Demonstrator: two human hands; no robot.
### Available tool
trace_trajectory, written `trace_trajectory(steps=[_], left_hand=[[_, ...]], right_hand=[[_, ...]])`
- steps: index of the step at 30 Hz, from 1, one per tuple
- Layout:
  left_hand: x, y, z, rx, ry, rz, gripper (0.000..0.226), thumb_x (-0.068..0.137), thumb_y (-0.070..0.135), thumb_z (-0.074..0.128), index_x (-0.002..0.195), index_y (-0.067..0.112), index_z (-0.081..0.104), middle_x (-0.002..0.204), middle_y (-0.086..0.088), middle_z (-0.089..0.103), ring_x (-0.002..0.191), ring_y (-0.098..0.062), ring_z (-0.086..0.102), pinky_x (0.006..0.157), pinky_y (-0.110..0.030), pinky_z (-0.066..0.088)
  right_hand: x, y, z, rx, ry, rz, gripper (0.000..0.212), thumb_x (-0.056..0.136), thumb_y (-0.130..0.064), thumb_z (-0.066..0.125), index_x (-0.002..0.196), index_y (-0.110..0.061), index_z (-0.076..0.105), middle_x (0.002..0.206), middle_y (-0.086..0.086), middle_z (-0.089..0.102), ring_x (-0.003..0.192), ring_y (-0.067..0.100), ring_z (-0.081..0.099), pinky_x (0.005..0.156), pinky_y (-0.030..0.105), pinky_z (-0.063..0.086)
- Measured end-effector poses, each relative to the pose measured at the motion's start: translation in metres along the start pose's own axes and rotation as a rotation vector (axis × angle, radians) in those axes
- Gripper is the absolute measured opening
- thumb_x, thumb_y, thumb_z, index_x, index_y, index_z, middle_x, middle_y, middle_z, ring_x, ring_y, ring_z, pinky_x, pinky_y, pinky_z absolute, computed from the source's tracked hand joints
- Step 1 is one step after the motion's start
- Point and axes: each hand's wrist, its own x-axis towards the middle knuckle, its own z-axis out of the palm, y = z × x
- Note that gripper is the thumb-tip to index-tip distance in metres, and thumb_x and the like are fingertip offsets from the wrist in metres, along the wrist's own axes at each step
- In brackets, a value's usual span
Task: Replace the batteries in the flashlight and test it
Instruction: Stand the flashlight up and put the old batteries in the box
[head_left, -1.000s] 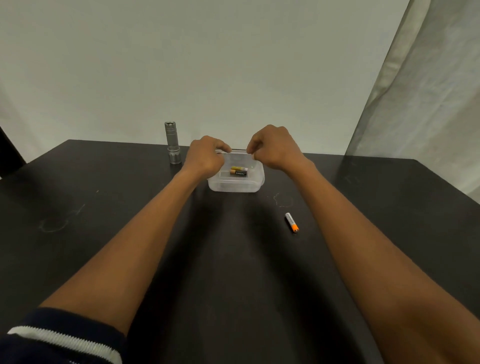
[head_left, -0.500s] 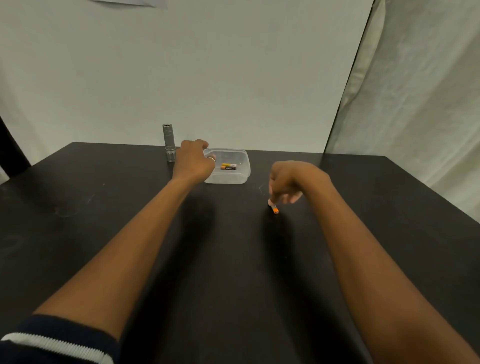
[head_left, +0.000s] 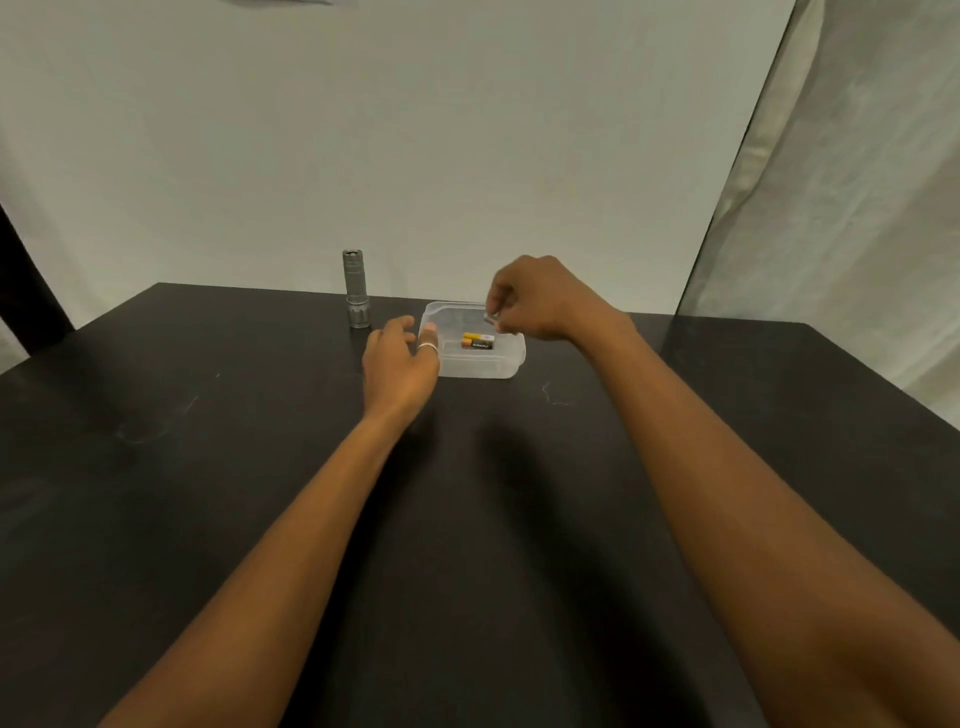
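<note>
Pinching a battery (head_left: 490, 318), only its tip showing, in my right hand (head_left: 540, 304) over the tub (head_left: 483, 366); my left hand (head_left: 397, 364) rests loose-fingered against the tub's left wall. Two cells (head_left: 478, 341) lie crosswise inside, just below my pinch, one reading DURACELL. The flashlight (head_left: 357, 291) stands upright left of the tub, nearer my left hand.

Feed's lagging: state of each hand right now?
Left hand: open, fingers at the container's rim.
Right hand: pinches a small battery, mostly hidden, over the container.
</note>
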Motion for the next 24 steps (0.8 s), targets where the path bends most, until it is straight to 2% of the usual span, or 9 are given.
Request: trace_trajectory(steps=[2,5,12,15,18,21,24], left_hand=[[0.003,-0.002,0.001,-0.027,0.025,-0.026,0.046,0.101,0.038,0.053,0.142,0.017,0.053,0.134,-0.006,0.059,0.108,-0.013,0.057,0.09,-0.028,0.045],[0.005,-0.003,0.001,-0.017,0.037,-0.039,0.041,0.099,0.032,0.057,0.137,0.017,0.058,0.13,-0.005,0.063,0.108,-0.015,0.061,0.088,-0.026,0.046],[0.003,0.0,0.004,-0.017,0.063,-0.038,0.034,0.1,0.025,0.057,0.132,0.013,0.064,0.123,-0.004,0.069,0.106,-0.013,0.062,0.086,-0.024,0.048],[0.002,0.001,0.004,-0.014,0.069,-0.026,0.034,0.101,0.025,0.057,0.132,0.013,0.063,0.123,-0.004,0.069,0.104,-0.012,0.061,0.084,-0.022,0.047],[0.002,0.001,0.003,-0.011,0.065,-0.028,0.034,0.101,0.025,0.057,0.133,0.014,0.063,0.123,-0.003,0.069,0.103,-0.011,0.06,0.085,-0.022,0.047],[0.002,0.0,0.003,-0.01,0.06,-0.027,0.032,0.1,0.026,0.056,0.129,0.015,0.064,0.12,-0.002,0.07,0.102,-0.012,0.062,0.085,-0.025,0.049],[0.002,0.001,0.003,-0.014,0.052,-0.022,0.03,0.1,0.025,0.056,0.127,0.015,0.065,0.117,-0.001,0.07,0.1,-0.011,0.061,0.084,-0.024,0.048]], right_hand=[[0.018,-0.005,0.011,-0.055,-0.033,-0.034,0.018,0.083,-0.002,0.069,0.095,-0.014,0.076,0.096,0.002,0.073,0.092,0.021,0.068,0.083,0.034,0.058],[0.04,-0.007,0.029,-0.147,-0.081,-0.035,0.017,0.084,-0.004,0.068,0.096,-0.012,0.076,0.1,0.006,0.074,0.095,0.024,0.069,0.085,0.039,0.06],[0.06,0.004,0.053,-0.222,-0.122,-0.012,0.015,0.083,-0.003,0.071,0.094,-0.011,0.076,0.099,0.008,0.074,0.093,0.026,0.069,0.086,0.039,0.061],[0.064,0.008,0.054,-0.257,-0.084,0.009,0.023,0.083,-0.009,0.078,0.105,-0.007,0.074,0.105,0.011,0.072,0.093,0.026,0.068,0.082,0.034,0.058],[0.067,0.008,0.058,-0.292,-0.118,0.021,0.035,0.086,-0.016,0.078,0.118,-0.005,0.069,0.112,0.012,0.07,0.095,0.025,0.065,0.081,0.03,0.053],[0.07,0.009,0.066,-0.297,-0.143,0.023,0.036,0.09,-0.015,0.072,0.124,-0.005,0.067,0.115,0.014,0.068,0.093,0.024,0.061,0.088,0.032,0.054],[0.072,0.009,0.07,-0.286,-0.161,0.01,0.033,0.093,-0.012,0.067,0.126,-0.006,0.068,0.12,0.015,0.068,0.101,0.027,0.064,0.093,0.035,0.055]])
